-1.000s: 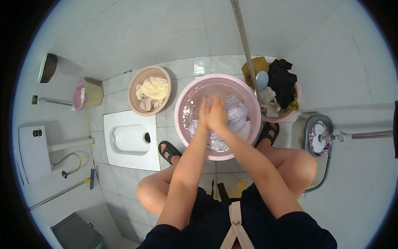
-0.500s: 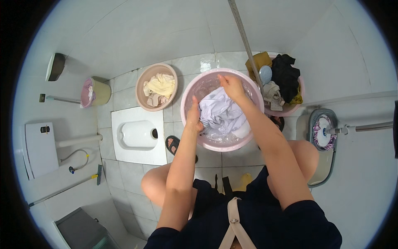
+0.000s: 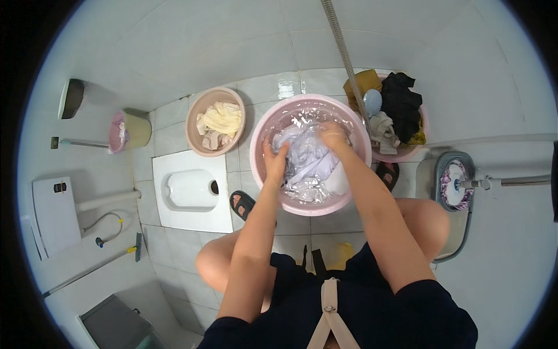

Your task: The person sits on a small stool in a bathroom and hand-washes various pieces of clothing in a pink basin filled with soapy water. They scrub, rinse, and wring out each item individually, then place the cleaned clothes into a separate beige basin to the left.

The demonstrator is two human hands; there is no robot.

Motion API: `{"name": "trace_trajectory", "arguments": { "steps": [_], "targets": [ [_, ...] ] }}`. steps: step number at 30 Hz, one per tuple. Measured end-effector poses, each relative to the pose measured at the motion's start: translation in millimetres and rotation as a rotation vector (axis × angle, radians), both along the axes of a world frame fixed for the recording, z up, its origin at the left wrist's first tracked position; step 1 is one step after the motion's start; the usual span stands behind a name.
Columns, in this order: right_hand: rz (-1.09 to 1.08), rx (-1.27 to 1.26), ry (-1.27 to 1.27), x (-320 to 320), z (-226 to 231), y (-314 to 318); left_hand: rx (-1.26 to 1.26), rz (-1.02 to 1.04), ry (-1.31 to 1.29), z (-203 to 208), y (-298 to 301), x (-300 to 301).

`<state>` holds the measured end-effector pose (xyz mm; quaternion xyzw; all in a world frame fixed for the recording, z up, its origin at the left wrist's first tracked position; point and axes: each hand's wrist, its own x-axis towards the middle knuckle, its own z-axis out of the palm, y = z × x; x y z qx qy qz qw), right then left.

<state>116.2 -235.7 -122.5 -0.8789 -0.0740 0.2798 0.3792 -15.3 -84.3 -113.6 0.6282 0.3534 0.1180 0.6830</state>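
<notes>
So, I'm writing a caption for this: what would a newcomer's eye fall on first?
Most likely the large pink basin mid-picture, where the left hand and right hand flank lilac cloth in water. Next, perhaps, the white squat toilet in the floor to its left, and the black garment heaped at upper right.

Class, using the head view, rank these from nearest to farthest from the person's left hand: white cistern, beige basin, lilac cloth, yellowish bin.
1. Lilac cloth: in the pink basin, immediately right of the left hand.
2. Beige basin: left of the hand.
3. Yellowish bin: farther left, past the beige basin.
4. White cistern: on the wall, near the picture's left edge.
</notes>
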Motion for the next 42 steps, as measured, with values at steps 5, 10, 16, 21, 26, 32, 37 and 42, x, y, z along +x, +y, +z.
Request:
{"name": "trace_trajectory", "arguments": {
  "steps": [5, 10, 16, 21, 26, 32, 37, 42],
  "targets": [
    [-0.304, -0.134, -0.267, -46, -3, 49, -0.430, -0.037, 0.044, -32, 6, 16],
    [-0.056, 0.239, -0.315, -122, 106, 49, -1.000, -0.169, -0.121, -46, 6, 24],
    [0.118, 0.176, -0.586, -111, 98, 47, -0.862, -0.002, -0.084, -15, -32, 10],
    [0.130, 0.057, -0.537, -44, 74, 51, -0.844, 0.047, -0.076, 9, -45, -1],
    [0.050, 0.325, -0.350, 16, 43, 27, -0.593, 0.173, -0.023, 30, -29, -14],
    [-0.041, 0.890, 0.289, 23, 67, -15, 1.263, -0.264, 0.268, 74, -36, -1],
    [0.163, 0.184, -0.292, -27, 61, -6, 1.260, -0.847, 0.077, 73, -11, 38],
    [0.354, 0.013, -0.541, -47, 39, -17, 1.010, -0.965, 0.892, 59, 11, 50]
  ]
}}
